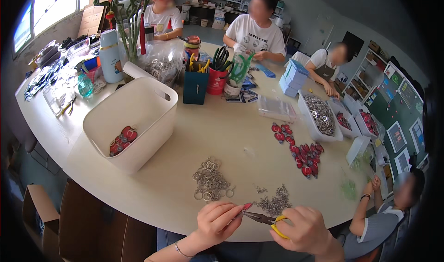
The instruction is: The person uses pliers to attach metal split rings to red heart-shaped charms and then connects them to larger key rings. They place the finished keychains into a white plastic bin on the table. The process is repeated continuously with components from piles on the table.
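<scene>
My left hand [218, 221] pinches a small red pendant [248, 206] near the table's front edge. In my right hand [303, 227] is a pair of long-nose pliers [258, 216] with yellow handles, its tips meeting the pendant at my left fingertips. Whether the jaws grip a ring there is too small to tell. Just beyond my hands lie a heap of small metal connectors [276, 201] and a heap of silver key rings [208, 181]. Farther right is a spread of red pendants [306, 158]. More red pendants [123, 141] rest inside a white bin [150, 144] on the left.
White trays [323, 135] at right hold metal rings and red pieces. A clear plastic box [276, 108], a teal pen holder [194, 88] and a red cup [216, 81] of tools stand farther back. Several people sit around the table; one [381, 220] is close on my right.
</scene>
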The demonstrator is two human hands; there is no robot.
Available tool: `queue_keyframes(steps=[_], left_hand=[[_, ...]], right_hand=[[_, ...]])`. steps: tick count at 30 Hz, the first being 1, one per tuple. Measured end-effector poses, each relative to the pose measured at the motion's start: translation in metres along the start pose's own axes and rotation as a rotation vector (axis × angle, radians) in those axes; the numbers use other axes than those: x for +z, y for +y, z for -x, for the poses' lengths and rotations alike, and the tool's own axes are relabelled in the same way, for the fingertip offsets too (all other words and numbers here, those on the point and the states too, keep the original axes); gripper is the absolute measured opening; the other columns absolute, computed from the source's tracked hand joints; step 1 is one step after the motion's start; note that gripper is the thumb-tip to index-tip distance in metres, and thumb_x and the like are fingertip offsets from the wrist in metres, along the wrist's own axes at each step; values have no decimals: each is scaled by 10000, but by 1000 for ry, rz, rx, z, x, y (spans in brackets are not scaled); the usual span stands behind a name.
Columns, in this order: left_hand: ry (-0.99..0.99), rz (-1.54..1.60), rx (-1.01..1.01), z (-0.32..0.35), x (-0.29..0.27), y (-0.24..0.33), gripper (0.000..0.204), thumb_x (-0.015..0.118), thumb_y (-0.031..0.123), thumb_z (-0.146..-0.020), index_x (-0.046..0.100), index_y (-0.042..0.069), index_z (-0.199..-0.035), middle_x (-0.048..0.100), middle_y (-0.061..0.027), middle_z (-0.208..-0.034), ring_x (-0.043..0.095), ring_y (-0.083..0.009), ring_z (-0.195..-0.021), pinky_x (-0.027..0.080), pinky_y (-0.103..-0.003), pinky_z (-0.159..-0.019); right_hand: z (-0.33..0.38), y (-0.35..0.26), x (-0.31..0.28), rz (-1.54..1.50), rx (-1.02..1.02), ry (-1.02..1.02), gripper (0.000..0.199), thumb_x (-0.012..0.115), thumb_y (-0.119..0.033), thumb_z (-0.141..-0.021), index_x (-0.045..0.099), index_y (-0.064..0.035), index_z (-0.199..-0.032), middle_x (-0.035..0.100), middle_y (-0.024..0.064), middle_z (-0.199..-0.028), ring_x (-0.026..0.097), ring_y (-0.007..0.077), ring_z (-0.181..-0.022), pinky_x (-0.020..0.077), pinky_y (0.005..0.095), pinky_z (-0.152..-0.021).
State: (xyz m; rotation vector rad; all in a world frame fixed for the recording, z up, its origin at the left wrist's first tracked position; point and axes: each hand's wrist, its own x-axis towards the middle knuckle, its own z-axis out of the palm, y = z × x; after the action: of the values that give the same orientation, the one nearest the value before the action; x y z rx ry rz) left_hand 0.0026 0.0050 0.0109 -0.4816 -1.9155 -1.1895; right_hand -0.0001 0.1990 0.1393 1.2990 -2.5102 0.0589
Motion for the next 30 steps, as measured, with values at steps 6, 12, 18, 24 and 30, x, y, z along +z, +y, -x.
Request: queue_keyframes(steps=[6, 12, 18, 24, 30], left_hand=[[-13, 32, 34, -3, -4, 2, 325, 703, -37, -571, 687, 13, -892, 635, -80, -770, 625, -226, -699, 497, -298, -599], [-19, 58, 78, 0, -3, -1, 354, 694, -19, -570, 682, 10, -923, 610, -39, -748, 586, -196, -660, 450, -280, -555], [-17, 73, 52, -1, -4, 0, 381, 655, -67, -534, 683, -9, -910, 610, -56, -733, 579, -213, -666, 451, -286, -556], [0, 79, 60, 0, -4, -4, 390, 645, -71, -526, 679, -21, -912, 606, -64, -727, 576, -218, -664, 451, -286, -557], [-24, 88, 70, 1, -7, -6, 385, 699, -12, -591, 683, 14, -975, 578, -13, -773, 574, -172, -703, 458, -281, -576]], right_hand=[[7, -2, 8, -42, 33, 6, 214, 764, -230, -583, 598, -116, -655, 542, 49, -797, 477, 188, -540, 383, 307, -454], [20, -2, 16, -78, 61, 11, 235, 772, -224, -561, 583, -113, -643, 543, 53, -815, 460, 191, -541, 374, 310, -455], [17, 1, 13, -77, 60, -14, 216, 749, -253, -656, 588, -123, -718, 523, 36, -838, 474, 172, -598, 369, 291, -490], [21, -1, 16, -189, 193, -29, 247, 772, -275, -642, 597, -127, -734, 534, 50, -915, 494, 207, -699, 345, 346, -615], [24, -7, 33, -320, 218, 9, 256, 772, -289, -666, 592, -118, -729, 550, 67, -935, 501, 213, -738, 332, 354, -650]])
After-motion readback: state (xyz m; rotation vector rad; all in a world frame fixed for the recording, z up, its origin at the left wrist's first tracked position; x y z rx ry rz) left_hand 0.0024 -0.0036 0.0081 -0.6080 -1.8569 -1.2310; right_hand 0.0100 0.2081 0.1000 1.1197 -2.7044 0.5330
